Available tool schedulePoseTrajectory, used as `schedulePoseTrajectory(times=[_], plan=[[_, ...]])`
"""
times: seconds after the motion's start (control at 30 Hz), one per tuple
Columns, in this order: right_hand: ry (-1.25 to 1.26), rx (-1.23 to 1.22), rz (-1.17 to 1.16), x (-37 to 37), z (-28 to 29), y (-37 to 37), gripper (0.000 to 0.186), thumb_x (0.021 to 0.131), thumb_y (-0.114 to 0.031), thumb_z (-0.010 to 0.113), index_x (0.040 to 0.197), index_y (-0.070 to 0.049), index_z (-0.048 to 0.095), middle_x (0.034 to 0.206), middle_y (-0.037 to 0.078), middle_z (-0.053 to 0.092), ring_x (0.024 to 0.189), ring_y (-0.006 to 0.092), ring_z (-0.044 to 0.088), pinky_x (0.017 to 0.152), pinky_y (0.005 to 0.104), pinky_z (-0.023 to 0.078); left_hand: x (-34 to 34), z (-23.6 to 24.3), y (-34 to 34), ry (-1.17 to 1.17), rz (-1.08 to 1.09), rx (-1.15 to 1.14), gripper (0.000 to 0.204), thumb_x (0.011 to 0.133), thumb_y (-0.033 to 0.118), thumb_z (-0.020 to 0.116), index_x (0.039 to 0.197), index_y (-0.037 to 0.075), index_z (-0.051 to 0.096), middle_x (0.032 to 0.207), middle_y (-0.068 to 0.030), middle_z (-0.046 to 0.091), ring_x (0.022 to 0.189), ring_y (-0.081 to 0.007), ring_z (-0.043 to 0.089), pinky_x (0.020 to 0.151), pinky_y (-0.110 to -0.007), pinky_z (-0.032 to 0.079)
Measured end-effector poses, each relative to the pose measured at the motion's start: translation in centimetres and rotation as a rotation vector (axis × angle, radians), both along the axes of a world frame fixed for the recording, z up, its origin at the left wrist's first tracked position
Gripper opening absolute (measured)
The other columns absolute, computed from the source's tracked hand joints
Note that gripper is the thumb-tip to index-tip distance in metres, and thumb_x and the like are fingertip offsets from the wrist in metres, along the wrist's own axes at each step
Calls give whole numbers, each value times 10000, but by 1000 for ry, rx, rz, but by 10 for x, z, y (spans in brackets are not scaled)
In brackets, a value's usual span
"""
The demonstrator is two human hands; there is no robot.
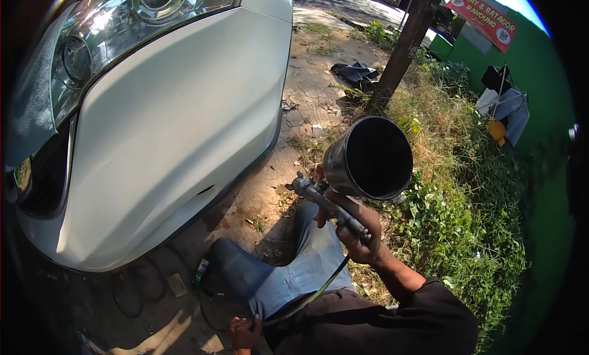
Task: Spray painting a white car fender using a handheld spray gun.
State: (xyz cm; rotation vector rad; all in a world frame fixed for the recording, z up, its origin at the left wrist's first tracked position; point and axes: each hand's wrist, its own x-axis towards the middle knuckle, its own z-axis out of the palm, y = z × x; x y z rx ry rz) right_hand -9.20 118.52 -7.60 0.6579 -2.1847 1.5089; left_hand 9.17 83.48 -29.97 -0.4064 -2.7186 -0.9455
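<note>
A metal spray gun (330, 206) is gripped in my right hand (366, 232), its nozzle toward the white car bumper (184, 122) and apart from it. On top of the gun sits a wide, round paint cup (340, 165), its dark mouth facing me. A thin air hose (325, 286) runs from the handle's base across my lap. Low in the view, my left hand (243, 332) closes around that hose beside my thigh. Part of its fingers lies in shade.
Above the bumper is a headlight (123, 30). A wooden post (405, 48) stands ahead on the right, near weeds (466, 214) and a green wall (546, 110). Ground clutter includes a small green bottle (201, 270), a flat square piece (177, 285) and dark hose loops (132, 300).
</note>
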Motion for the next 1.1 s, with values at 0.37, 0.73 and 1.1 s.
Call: schedulePoseTrajectory(times=[0.37, 0.73, 1.1], plan=[[38, 45, 288, 22, -52, 3, 190, 735, -61, 778, 914, -89, 719, 937, 83, 705, 855, 343, 684, 761, 434, 542, 5, 1, -3, -311, 12, -44, 478, 905, 221, 717, 495, 35, 556, 482, -119, 528, 507, -342, 575, 666, -442, 489], [40, -66, 207, 24, -68, 15, 278, 724, -36, 782, 988, -64, 701, 974, 108, 686, 889, 358, 664, 773, 439, 537, -11, 28, 9, -295, 15, -122, 405, 873, 163, 728, 518, 28, 588, 500, -141, 564, 488, -353, 582, 661, -461, 500], [-154, -129, 62, 19, -82, 32, 180, 830, -49, 766, 1007, -22, 749, 986, 139, 740, 914, 320, 718, 800, 399, 554, -35, 50, 20, -357, 1, -48, 412, 899, 160, 700, 534, 15, 575, 495, -136, 521, 452, -349, 522, 554, -448, 413]])
